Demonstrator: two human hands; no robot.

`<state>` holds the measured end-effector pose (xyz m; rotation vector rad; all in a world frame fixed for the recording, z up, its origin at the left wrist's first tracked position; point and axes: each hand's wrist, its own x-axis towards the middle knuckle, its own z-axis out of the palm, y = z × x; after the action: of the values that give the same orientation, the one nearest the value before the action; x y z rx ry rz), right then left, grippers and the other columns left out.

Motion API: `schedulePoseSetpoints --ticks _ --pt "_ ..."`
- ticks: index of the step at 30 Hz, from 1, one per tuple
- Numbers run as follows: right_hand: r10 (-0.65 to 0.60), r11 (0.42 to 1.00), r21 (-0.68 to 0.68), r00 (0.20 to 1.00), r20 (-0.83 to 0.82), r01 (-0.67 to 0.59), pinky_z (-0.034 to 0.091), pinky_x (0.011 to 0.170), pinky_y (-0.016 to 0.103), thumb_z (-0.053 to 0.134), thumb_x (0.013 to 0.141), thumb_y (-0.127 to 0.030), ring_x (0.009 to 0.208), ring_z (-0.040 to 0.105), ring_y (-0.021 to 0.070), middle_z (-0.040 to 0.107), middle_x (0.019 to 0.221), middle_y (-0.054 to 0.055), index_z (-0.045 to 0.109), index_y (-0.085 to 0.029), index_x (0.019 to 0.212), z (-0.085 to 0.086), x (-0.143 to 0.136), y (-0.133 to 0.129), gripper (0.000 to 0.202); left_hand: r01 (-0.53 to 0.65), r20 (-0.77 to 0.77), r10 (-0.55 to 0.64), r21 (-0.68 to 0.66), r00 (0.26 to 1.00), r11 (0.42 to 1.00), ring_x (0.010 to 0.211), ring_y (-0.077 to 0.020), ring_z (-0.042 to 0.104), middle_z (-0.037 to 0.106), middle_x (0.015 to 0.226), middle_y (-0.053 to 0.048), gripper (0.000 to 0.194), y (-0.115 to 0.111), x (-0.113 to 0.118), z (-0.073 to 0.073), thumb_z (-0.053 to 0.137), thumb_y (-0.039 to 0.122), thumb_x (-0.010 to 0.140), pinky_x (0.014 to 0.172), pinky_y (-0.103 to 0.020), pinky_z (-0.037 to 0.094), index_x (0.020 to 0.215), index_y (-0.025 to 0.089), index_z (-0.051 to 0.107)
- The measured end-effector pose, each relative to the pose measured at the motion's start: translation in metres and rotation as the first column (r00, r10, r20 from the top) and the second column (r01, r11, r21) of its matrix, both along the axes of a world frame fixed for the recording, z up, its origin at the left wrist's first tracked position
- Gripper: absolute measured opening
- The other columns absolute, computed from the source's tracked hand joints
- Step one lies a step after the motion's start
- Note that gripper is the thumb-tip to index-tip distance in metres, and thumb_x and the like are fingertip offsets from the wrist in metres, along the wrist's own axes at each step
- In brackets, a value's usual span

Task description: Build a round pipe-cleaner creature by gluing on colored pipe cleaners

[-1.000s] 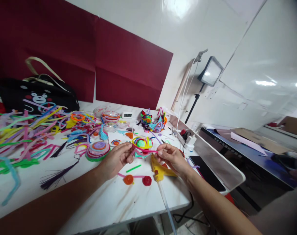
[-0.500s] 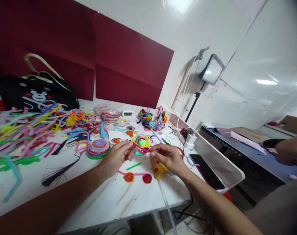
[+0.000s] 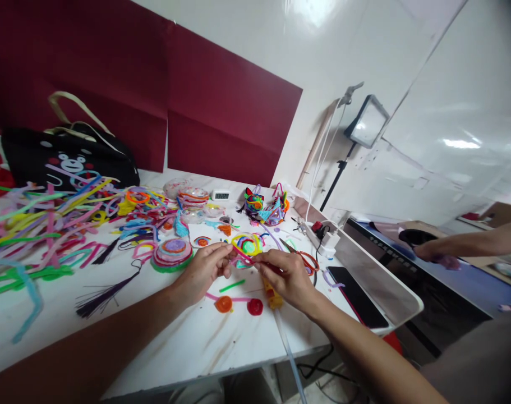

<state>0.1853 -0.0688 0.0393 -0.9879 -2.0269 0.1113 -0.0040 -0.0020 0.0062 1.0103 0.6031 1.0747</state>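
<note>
Between my two hands runs a red-pink pipe cleaner [image 3: 242, 257], held up above the table. My left hand [image 3: 207, 269] pinches its left end with thumb and forefinger. The other end is in the closed fingers of my right hand [image 3: 285, 275]. Behind it lies a coiled piece [image 3: 249, 245] in yellow, green and blue. A yellow glue gun [image 3: 274, 296] is partly hidden below my right hand, and orange-handled scissors [image 3: 303, 260] lie beyond it. In front lie an orange coil [image 3: 224, 304], a red coil [image 3: 255, 306] and a short green pipe cleaner [image 3: 232, 286].
Loose pipe cleaners [image 3: 49, 224] are heaped at left near a black bag [image 3: 70, 160]. A layered round coil [image 3: 172, 255] sits beside my left hand. At right are a phone [image 3: 358, 297], a power strip [image 3: 325, 238] and another person's hand [image 3: 432, 249].
My right hand has shifted slightly and turned, leaving more of the scissors in view. The other person's arm has reached further over the blue table. The view has shifted a little.
</note>
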Motion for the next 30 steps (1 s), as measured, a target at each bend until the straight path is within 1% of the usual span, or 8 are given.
schedulePoseSetpoints --ticks 4,8,15,17,19,23,26,30 --pt "0.011 1.000 0.023 0.999 0.044 -0.012 0.050 0.067 0.023 0.056 0.088 -0.012 0.072 0.066 0.0144 0.072 0.082 0.006 0.071 -0.018 0.098 -0.004 0.001 0.001 0.018 0.009 -0.008 -0.009 -0.004 1.000 1.000 0.047 -0.0087 0.048 0.060 0.066 -0.001 0.023 -0.001 0.001 0.002 0.074 0.033 0.073 0.046 -0.022 0.034 0.072 0.014 0.061" --pt "0.023 0.999 0.037 0.997 0.068 -0.025 0.049 0.066 0.022 0.055 0.088 -0.010 0.071 0.065 0.0136 0.071 0.081 0.005 0.070 -0.019 0.101 -0.005 0.000 0.002 0.022 0.027 -0.010 -0.027 0.007 1.000 1.000 0.048 -0.0089 0.048 0.059 0.064 -0.001 0.023 0.000 0.000 0.000 0.074 0.034 0.073 0.047 -0.022 0.034 0.073 0.014 0.062" --pt "-0.012 1.000 -0.005 0.997 0.080 0.013 0.046 0.065 0.022 0.054 0.088 -0.011 0.069 0.062 0.0134 0.070 0.079 0.005 0.070 -0.017 0.096 -0.003 -0.002 0.001 0.019 0.039 -0.017 -0.039 0.004 0.999 0.999 0.050 -0.0086 0.048 0.057 0.063 0.001 0.021 0.002 -0.001 -0.004 0.073 0.033 0.075 0.047 -0.021 0.034 0.073 0.015 0.062" --pt "-0.043 0.997 -0.055 0.998 0.043 0.046 0.045 0.062 0.022 0.056 0.087 -0.014 0.065 0.061 0.0127 0.069 0.076 0.004 0.070 -0.016 0.092 -0.003 -0.002 0.001 0.015 0.031 -0.022 -0.031 -0.002 0.999 1.000 0.050 -0.0082 0.048 0.057 0.063 0.001 0.021 0.002 0.000 -0.003 0.074 0.032 0.074 0.047 -0.021 0.034 0.073 0.015 0.062" --pt "-0.085 0.984 -0.157 0.996 -0.023 0.080 0.042 0.057 0.021 0.059 0.087 -0.019 0.059 0.057 0.0113 0.067 0.070 0.002 0.069 -0.017 0.087 -0.003 -0.003 0.002 0.011 0.021 -0.020 -0.021 -0.009 1.000 1.000 0.049 -0.0077 0.047 0.057 0.063 0.001 0.021 0.001 0.000 -0.002 0.074 0.032 0.073 0.046 -0.021 0.033 0.073 0.015 0.062" --pt "-0.164 0.931 -0.353 0.972 -0.167 0.096 0.037 0.050 0.020 0.063 0.082 -0.027 0.053 0.050 0.0097 0.062 0.064 0.000 0.065 -0.017 0.079 -0.006 -0.003 0.005 0.011 0.016 -0.014 -0.016 -0.019 1.000 1.000 0.048 -0.0073 0.047 0.059 0.065 0.001 0.020 0.001 0.000 -0.002 0.075 0.031 0.072 0.046 -0.021 0.032 0.073 0.015 0.062" --pt "-0.211 0.901 -0.421 0.953 -0.216 0.104 0.034 0.048 0.020 0.065 0.079 -0.028 0.053 0.047 0.0090 0.060 0.063 -0.001 0.064 -0.016 0.074 -0.008 -0.002 0.009 0.012 0.011 -0.009 -0.012 -0.029 1.000 1.000 0.050 -0.0076 0.048 0.060 0.067 0.000 0.020 0.000 0.000 -0.002 0.075 0.030 0.072 0.046 -0.021 0.032 0.073 0.015 0.062" --pt "-0.261 0.877 -0.464 0.935 -0.239 0.126 0.032 0.047 0.019 0.066 0.076 -0.029 0.051 0.045 0.0084 0.058 0.058 -0.002 0.063 -0.016 0.068 -0.006 -0.004 0.012 0.015 0.010 0.010 -0.010 -0.038 1.000 0.999 0.049 -0.0076 0.047 0.059 0.064 0.001 0.020 0.000 0.001 -0.001 0.076 0.030 0.072 0.046 -0.022 0.033 0.073 0.015 0.061"
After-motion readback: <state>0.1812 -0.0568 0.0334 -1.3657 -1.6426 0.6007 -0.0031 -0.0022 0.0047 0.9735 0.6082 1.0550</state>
